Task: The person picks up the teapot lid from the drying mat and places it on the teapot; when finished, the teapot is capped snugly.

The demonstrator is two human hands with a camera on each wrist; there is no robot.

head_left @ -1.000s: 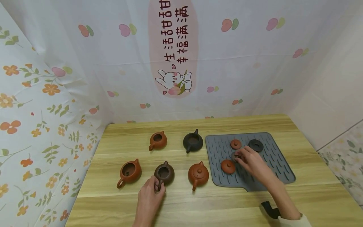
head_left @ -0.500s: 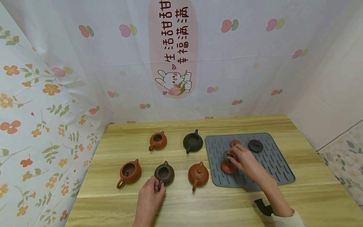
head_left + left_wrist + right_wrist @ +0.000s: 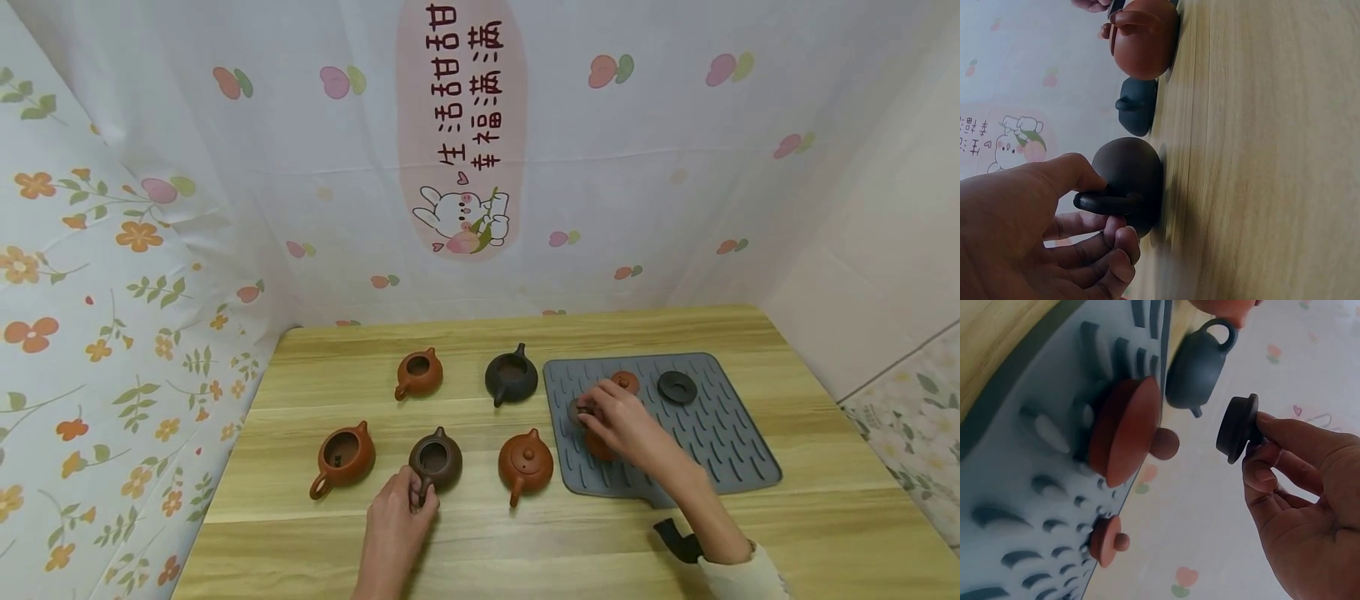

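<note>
On a yellow wood-grain table [image 3: 262, 542], taking its far edge as twelve o'clock, a round orange-brown clay-like teapot [image 3: 363, 455] stands lidless at far left, its spout towards one o'clock and its loop handle between seven and eight. Next comes the left hand [image 3: 396, 521], thumb and fingers pinching the handle of a round dark brown clay-like teapot [image 3: 446, 477]. This pot stands upright and lidless on the table, spout at twelve, handle at seven. From it, a smaller orange-brown lidless teapot [image 3: 423, 383] sits near twelve o'clock, a squat black lidless teapot [image 3: 527, 385] between one and two, and a reddish-brown teapot [image 3: 538, 477] with its lid on at three.

Further right, a small round dark brown lid [image 3: 575, 411] is held above the left part of a grey ridged mat [image 3: 720, 458]. The right hand [image 3: 621, 421] pinches this lid on its knob side between thumb and fingers; the knob itself is hidden. From that hand, a round reddish-brown lid [image 3: 598, 447], partly covered from the head view, rests on the mat between seven and eight o'clock. A smaller reddish-brown lid [image 3: 625, 382] lies at twelve, and a flat round black lid [image 3: 677, 387] at two. A pale sleeve [image 3: 746, 575] is at five.
</note>
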